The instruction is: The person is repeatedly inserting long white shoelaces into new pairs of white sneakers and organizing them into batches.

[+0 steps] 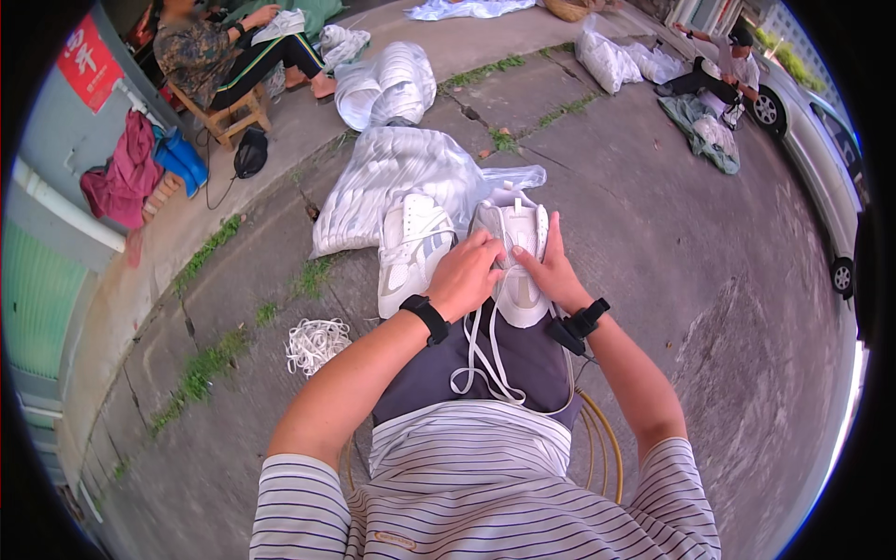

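On my lap stands a white sneaker (pixel 523 297) with grey-beige patches, its toe toward me. My right hand (pixel 557 273) grips its right side, thumb across the lacing area and fingers along the outside. My left hand (pixel 469 275) is closed at the left row of eyelets, its fingertips pinching a white shoelace (pixel 481 359) whose loose ends hang over my dark trousers. The exact pinch is partly hidden by the fingers. Left of my left hand rests a second white sneaker (pixel 403 266), with lace through its upper part.
Ahead lies a clear plastic bag (pixel 373 177) packed with white shoe pieces. A pile of white laces (pixel 317 346) sits on the concrete at my left. Two people work seated farther off, one on a wooden chair (pixel 224 117). A silver car (pixel 812 154) stands at right.
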